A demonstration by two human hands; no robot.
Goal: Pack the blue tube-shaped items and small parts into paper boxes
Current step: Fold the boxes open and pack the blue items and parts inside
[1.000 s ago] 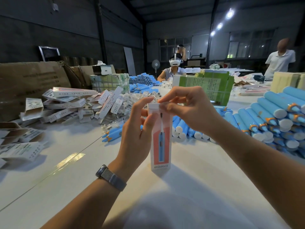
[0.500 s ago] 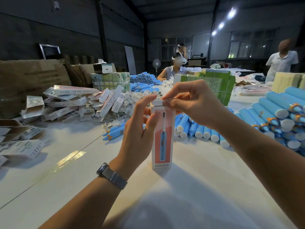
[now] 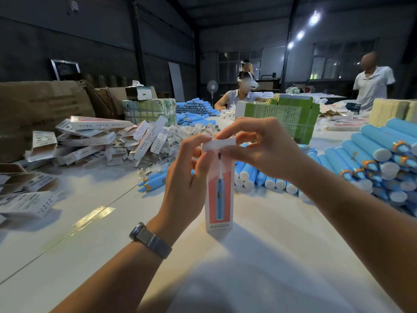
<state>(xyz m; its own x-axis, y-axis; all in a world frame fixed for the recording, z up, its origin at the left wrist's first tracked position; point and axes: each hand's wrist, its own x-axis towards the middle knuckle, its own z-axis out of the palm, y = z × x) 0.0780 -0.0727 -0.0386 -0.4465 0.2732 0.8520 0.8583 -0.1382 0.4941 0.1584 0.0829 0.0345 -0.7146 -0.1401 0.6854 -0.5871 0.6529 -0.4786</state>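
I see a slim white-and-pink paper box (image 3: 219, 188) upright on the white table (image 3: 259, 256), long axis vertical | left hand (image 3: 185, 188) grasps its side | right hand (image 3: 261, 150) pinches the top flap | smooth blue tubes (image 3: 370, 154) stacked at right, white caps toward me

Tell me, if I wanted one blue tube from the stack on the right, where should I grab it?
Probably pinch a top blue tube round its middle, coming from above. It lies on its side on top of the stack, nothing above it; the tubes below are wedged in.
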